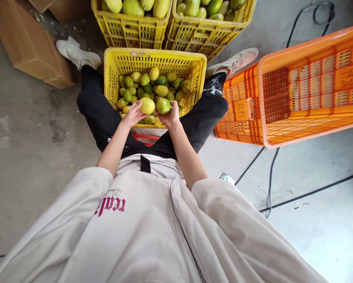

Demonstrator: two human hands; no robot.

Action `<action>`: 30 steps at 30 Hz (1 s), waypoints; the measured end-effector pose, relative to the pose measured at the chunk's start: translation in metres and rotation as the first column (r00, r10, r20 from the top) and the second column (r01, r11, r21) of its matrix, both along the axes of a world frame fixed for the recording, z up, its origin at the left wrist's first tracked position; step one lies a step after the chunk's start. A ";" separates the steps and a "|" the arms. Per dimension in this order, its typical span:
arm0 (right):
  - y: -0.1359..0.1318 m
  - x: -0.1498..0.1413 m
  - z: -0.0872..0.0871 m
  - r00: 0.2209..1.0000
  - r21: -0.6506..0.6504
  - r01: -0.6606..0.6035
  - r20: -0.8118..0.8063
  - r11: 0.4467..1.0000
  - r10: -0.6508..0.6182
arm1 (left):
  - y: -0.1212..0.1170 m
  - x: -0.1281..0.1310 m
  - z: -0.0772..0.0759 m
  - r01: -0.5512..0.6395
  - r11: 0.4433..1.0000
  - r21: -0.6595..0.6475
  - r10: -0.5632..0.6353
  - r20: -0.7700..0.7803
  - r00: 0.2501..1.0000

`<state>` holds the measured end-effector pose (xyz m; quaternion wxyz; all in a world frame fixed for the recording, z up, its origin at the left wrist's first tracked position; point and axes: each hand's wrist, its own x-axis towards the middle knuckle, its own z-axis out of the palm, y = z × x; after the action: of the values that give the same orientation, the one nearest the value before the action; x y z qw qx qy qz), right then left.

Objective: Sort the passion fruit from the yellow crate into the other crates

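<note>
My left hand (pixel 133 114) is closed around a yellow lemon (pixel 147 105), its thumb resting on the near side. In my right hand (pixel 171 115) I hold a green lemon (pixel 163 105), with the fingers wrapped behind and under it. The two fruits are side by side, a small gap apart, above the near part of a yellow crate (pixel 155 53) that stands between my legs. Inside that crate lie several loose lemons (pixel 161 91), some green and some yellow. My hands hide part of the fruit below them.
Two yellow crates (pixel 132 32) full of green and yellow lemons stand just beyond. To the right an orange crate (pixel 261 98) lies at an angle, its inside showing. Cardboard boxes (pixel 32 47) stand at the upper left. Black cables (pixel 311 193) run over the concrete floor.
</note>
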<state>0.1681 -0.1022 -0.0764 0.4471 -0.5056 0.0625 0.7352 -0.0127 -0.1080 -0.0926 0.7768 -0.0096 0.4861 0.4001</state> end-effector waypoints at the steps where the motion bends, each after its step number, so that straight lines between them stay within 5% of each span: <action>1: 0.000 0.000 -0.001 1.000 0.001 0.002 0.005 1.000 -0.002 | -0.001 0.000 -0.002 0.011 1.000 -0.002 -0.011 0.001 1.000; 11: -0.001 0.000 -0.022 0.998 0.048 -0.062 -0.011 0.997 0.063 | 0.005 -0.006 -0.001 0.029 1.000 0.002 -0.029 0.082 0.996; 19: -0.002 -0.002 0.000 0.993 -0.018 -0.120 -0.022 0.993 0.120 | 0.004 -0.008 -0.002 0.033 0.999 -0.015 -0.032 0.039 0.999; 25: -0.001 0.000 0.000 0.997 -0.028 -0.064 -0.044 0.998 0.063 | 0.006 -0.011 -0.010 0.055 0.998 0.012 -0.056 0.036 0.998; 30: -0.004 -0.001 0.008 0.987 -0.046 -0.162 0.011 0.986 0.163 | 0.008 -0.009 -0.006 0.060 0.998 0.022 -0.060 -0.007 0.998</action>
<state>0.1668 -0.1066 -0.0689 0.3746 -0.5244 0.0344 0.7638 -0.0217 -0.1004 -0.0985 0.7868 0.0149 0.4844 0.3822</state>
